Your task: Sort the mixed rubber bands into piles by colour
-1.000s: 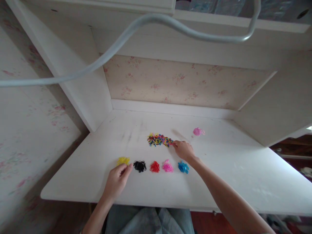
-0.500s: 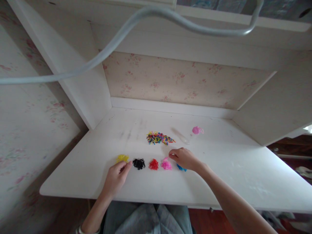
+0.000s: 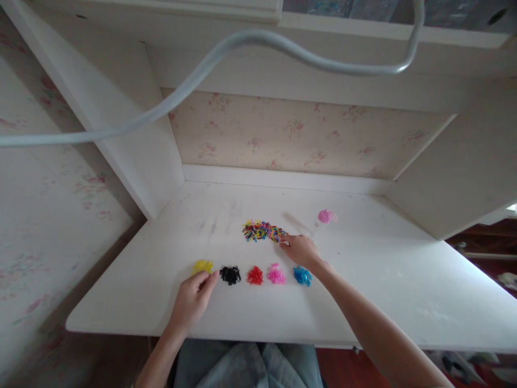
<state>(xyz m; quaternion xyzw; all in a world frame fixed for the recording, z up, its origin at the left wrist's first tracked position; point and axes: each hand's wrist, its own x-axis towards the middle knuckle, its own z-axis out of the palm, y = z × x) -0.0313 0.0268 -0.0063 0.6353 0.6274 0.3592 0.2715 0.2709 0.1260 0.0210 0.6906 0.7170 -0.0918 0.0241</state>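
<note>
A mixed heap of small multicoloured rubber bands (image 3: pixel 260 230) lies mid-desk. My right hand (image 3: pixel 302 251) is at the heap's right end, fingertips closed in a pinch; what they hold is too small to make out. In front runs a row of single-colour piles: yellow bands (image 3: pixel 202 265), black bands (image 3: pixel 230 275), red bands (image 3: pixel 254 275), pink bands (image 3: pixel 276 274) and blue bands (image 3: pixel 302 275). Between the yellow and black piles rests my left hand (image 3: pixel 196 293), thumb and forefinger pressed together. Anything in that pinch is hidden.
Behind the heap, a pink round item with a loop (image 3: pixel 325 216) lies on the white desk (image 3: pixel 383 280). A pale cable (image 3: pixel 258 36) hangs across the upper view. Side panels (image 3: pixel 117 129) and an overhead shelf enclose the desk's back.
My right hand has moved back and slightly left, from above the pink and blue piles to the mixed heap, uncovering the blue pile. My left hand stays nearly in place.
</note>
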